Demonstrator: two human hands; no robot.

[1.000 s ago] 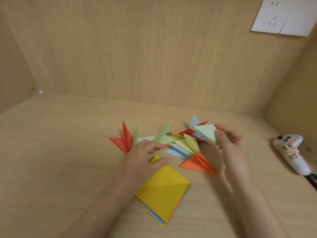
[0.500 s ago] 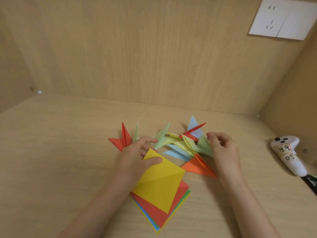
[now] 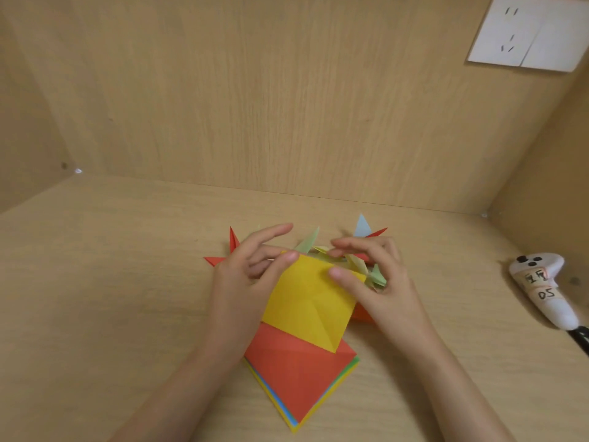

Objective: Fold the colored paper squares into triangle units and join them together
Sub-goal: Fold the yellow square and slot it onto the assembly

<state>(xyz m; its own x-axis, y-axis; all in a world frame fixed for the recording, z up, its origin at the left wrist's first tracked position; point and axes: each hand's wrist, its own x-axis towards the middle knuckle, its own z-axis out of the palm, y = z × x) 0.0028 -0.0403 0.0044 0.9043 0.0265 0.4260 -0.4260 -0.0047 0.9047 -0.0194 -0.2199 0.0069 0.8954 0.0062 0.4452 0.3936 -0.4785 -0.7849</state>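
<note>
While viewing from above, noted desk filling lower frame, red sheet now exposed atop paper stack at lower centre. Found creased yellow square lifted off that stack to frame centre, pinched at its top corner by left hand and at its right corner by right hand, thumbs on top. Logged green unit released among folded units behind; judged ready for next fold.
</note>
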